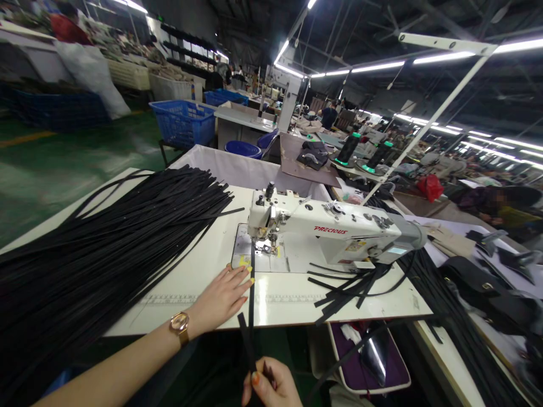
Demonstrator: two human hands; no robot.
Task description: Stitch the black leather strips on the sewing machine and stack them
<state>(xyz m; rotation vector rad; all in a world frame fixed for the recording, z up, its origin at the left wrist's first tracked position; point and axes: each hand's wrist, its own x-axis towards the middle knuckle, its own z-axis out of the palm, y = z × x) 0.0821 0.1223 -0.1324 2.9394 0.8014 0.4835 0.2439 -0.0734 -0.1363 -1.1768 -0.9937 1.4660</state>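
A black strip [252, 294] runs from under the needle area of the white sewing machine [322, 226] down past the table's front edge. My left hand [221, 297] lies flat on the white table, fingers spread, fingertips beside and touching the strip near the machine's plate. A gold watch [180, 322] is on that wrist. Below the table edge, my right hand [271, 384] pinches black strip between thumb and fingers; a loose strip end [242, 328] sticks up above it. A large pile of black strips [127, 232] covers the table's left side.
More black strips [343, 291] lie under the machine arm at right. A purple-lined tray [369, 356] sits below the table at right. Behind are a blue basket [184, 121], thread cones [348, 150] and a white stand pole [428, 124]. A person [500, 206] is at the far right.
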